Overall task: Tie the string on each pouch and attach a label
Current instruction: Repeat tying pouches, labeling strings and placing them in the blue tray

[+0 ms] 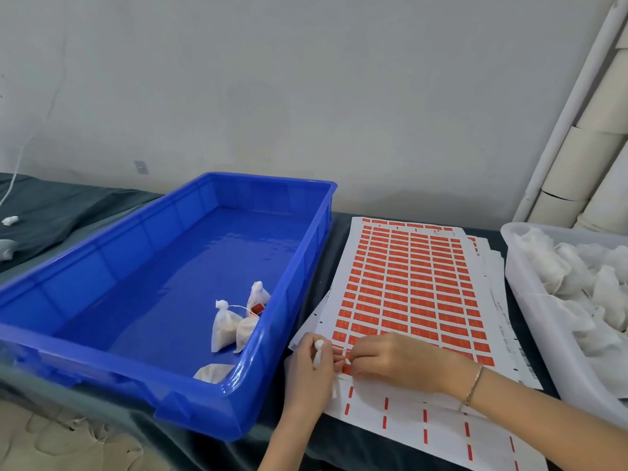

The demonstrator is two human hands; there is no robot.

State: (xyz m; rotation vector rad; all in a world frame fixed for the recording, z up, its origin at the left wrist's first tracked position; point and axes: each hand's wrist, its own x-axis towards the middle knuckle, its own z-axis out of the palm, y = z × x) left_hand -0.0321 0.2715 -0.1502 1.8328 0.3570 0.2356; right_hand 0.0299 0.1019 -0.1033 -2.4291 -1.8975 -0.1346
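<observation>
Lower centre: your left hand [307, 372] grips a pouch [318, 351], right hand [397, 365] pinches a red label [346, 369]; blue crate [307, 253] rim just left; label sheets [407, 283] on dark cloth [68, 205].

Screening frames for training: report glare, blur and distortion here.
Head view: even, soft light; pale glare on the floor and near corner of the blue crate; wide-angle bowing curves the white pipe at right; pouches in the white bin wash out; left hand and right hand look slightly soft.

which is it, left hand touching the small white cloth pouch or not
Touching. Head view: left hand grips the small white cloth pouch, its tied top sticking out above.
</observation>
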